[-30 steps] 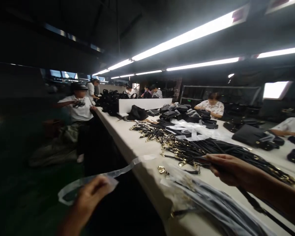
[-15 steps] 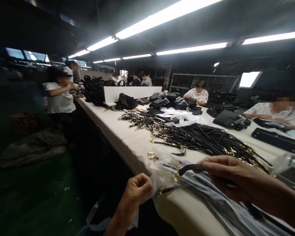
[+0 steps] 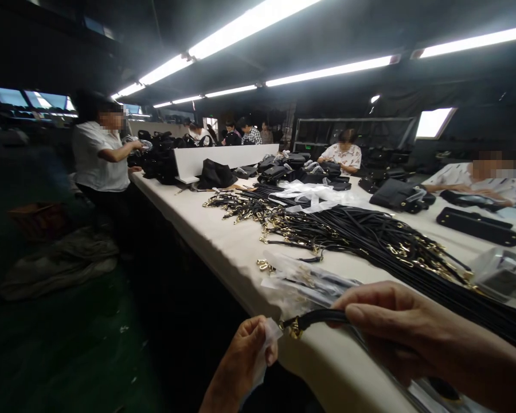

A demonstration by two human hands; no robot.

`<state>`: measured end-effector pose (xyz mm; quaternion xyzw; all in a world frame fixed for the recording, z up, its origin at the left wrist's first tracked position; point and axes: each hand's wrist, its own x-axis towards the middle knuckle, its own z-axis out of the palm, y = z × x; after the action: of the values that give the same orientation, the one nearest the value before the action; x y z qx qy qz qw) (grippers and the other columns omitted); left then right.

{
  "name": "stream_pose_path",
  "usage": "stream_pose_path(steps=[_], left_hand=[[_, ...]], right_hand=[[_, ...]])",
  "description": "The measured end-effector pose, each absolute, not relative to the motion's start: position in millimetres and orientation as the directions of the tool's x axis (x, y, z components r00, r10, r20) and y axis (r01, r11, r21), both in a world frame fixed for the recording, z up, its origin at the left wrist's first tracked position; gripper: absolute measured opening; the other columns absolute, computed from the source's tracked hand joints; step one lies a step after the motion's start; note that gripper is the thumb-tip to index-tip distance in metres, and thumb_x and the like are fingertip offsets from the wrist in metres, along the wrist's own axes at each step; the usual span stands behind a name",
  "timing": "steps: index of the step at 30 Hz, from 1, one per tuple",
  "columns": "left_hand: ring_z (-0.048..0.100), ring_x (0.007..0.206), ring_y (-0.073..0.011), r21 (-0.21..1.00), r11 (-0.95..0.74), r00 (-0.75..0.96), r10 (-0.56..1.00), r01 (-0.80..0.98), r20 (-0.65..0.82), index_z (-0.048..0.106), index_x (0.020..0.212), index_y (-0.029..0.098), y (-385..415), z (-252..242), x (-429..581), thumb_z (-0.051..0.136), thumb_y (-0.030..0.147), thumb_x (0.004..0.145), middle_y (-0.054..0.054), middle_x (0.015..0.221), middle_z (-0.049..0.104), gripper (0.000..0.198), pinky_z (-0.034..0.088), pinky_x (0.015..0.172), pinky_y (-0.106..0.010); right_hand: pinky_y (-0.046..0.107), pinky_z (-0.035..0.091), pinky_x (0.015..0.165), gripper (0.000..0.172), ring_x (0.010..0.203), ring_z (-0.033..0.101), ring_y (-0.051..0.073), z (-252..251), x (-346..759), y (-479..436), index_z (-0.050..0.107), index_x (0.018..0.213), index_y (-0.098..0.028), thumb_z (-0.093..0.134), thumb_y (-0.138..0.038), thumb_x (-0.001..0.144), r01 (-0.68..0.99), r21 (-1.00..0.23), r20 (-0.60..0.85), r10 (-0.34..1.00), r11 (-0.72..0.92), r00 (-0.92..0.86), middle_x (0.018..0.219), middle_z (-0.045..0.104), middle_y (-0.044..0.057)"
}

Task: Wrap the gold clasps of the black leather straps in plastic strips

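Observation:
My left hand (image 3: 251, 358) pinches a thin, translucent plastic sleeve (image 3: 264, 351) in front of the table edge. Between finger and thumb, my right hand (image 3: 389, 330) grips a black strap (image 3: 324, 316). Its gold clasp (image 3: 295, 327) points toward the plastic, close by my left fingers; whether the two touch I cannot tell. The rest of the strap runs back under my right hand, mostly hidden. Just beyond the hands lie straps in clear sleeves (image 3: 309, 281) with gold clasps at their ends.
A large heap of black straps (image 3: 348, 229) covers the middle of the pale table (image 3: 189, 221), white strips (image 3: 312, 196) on top. Black bags (image 3: 398, 195) lie farther back beside a white panel (image 3: 227, 160). Co-workers sit across the table; one person (image 3: 101, 152) stands at the left.
My right hand has brought the strap's clasp left and down, close to the plastic in my left hand. The view has shifted slightly. The person at the left stands more upright.

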<state>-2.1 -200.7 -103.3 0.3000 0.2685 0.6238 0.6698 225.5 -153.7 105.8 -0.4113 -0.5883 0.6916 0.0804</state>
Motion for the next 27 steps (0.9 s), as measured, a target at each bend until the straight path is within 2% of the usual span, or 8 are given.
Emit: stream_pose_path(steps=[5,10,12,15,18,20,24,27], left_hand=[[0.044,0.043,-0.0073,0.628,0.069,0.156,0.984,-0.775,0.084,0.054,0.062,0.015,-202.2,-117.1,8.2,0.081,0.052,0.075,0.001,0.051,0.052,0.048,0.030,0.047,-0.020],[0.030,0.038,-0.0037,0.490,0.098,0.208,0.963,-0.866,0.174,0.055,0.069,0.017,-203.3,-120.7,14.4,0.080,0.040,0.080,0.005,0.051,0.048,0.035,0.024,0.042,-0.019],[0.026,0.039,-0.0029,0.494,0.115,0.224,0.960,-0.862,0.167,0.057,0.075,0.018,-203.3,-119.3,14.7,0.082,0.042,0.077,0.006,0.054,0.048,0.035,0.021,0.040,-0.017],[0.023,0.041,-0.0013,0.549,0.143,0.252,0.959,-0.824,0.129,0.057,0.079,0.016,-203.4,-114.0,13.4,0.088,0.047,0.067,0.007,0.058,0.043,0.045,0.019,0.040,-0.016],[0.021,0.040,-0.0003,0.616,0.145,0.249,0.965,-0.774,0.086,0.054,0.072,0.016,-204.8,-108.1,11.8,0.091,0.045,0.064,0.008,0.056,0.038,0.048,0.017,0.038,-0.016],[0.024,0.040,-0.0008,0.634,0.119,0.215,0.974,-0.764,0.076,0.052,0.068,0.016,-207.1,-107.6,10.9,0.090,0.050,0.061,0.007,0.056,0.040,0.051,0.018,0.038,-0.017],[0.032,0.044,-0.0031,0.574,0.086,0.136,0.990,-0.814,0.045,0.059,0.073,0.015,-212.7,-119.5,9.2,0.091,0.056,0.057,0.004,0.058,0.047,0.054,0.023,0.042,-0.016],[0.031,0.041,-0.0036,0.542,0.080,0.126,0.991,-0.837,0.049,0.065,0.080,0.017,-213.0,-131.9,9.5,0.086,0.062,0.060,0.006,0.052,0.047,0.054,0.024,0.041,-0.016]], right_hand=[[0.018,0.012,0.041,0.054,0.041,0.023,0.004,104.6,220.6,-158.0,0.071,0.094,-0.021,0.074,-0.069,0.071,0.361,-0.884,-0.466,0.608,-0.296,-0.642,0.048,0.053,-0.003],[0.017,0.015,0.040,0.053,0.041,0.033,0.005,102.3,211.4,-160.4,0.072,0.090,-0.018,0.076,-0.067,0.070,0.336,-0.889,-0.457,0.581,-0.310,-0.674,0.048,0.046,-0.004],[0.016,0.016,0.039,0.051,0.041,0.036,0.004,100.0,210.7,-160.0,0.072,0.090,-0.017,0.076,-0.065,0.072,0.322,-0.894,-0.448,0.576,-0.312,-0.684,0.049,0.045,-0.005],[0.015,0.014,0.038,0.048,0.040,0.033,0.003,98.7,211.9,-158.5,0.072,0.092,-0.017,0.074,-0.063,0.076,0.309,-0.897,-0.439,0.558,-0.316,-0.704,0.049,0.044,-0.005],[0.015,0.012,0.038,0.050,0.039,0.028,0.003,99.8,212.5,-157.1,0.071,0.094,-0.017,0.073,-0.064,0.077,0.319,-0.895,-0.443,0.547,-0.311,-0.711,0.046,0.043,-0.006],[0.015,0.013,0.038,0.052,0.039,0.027,0.003,100.2,212.2,-156.9,0.072,0.094,-0.017,0.073,-0.065,0.076,0.325,-0.894,-0.446,0.551,-0.308,-0.705,0.046,0.044,-0.006],[0.014,0.014,0.038,0.049,0.039,0.031,0.003,97.4,210.6,-157.4,0.072,0.093,-0.017,0.074,-0.063,0.077,0.320,-0.893,-0.447,0.536,-0.316,-0.716,0.046,0.046,-0.005],[0.014,0.013,0.036,0.047,0.036,0.032,0.004,94.2,208.2,-157.9,0.072,0.094,-0.017,0.074,-0.061,0.077,0.316,-0.891,-0.449,0.520,-0.327,-0.727,0.045,0.045,-0.005]])
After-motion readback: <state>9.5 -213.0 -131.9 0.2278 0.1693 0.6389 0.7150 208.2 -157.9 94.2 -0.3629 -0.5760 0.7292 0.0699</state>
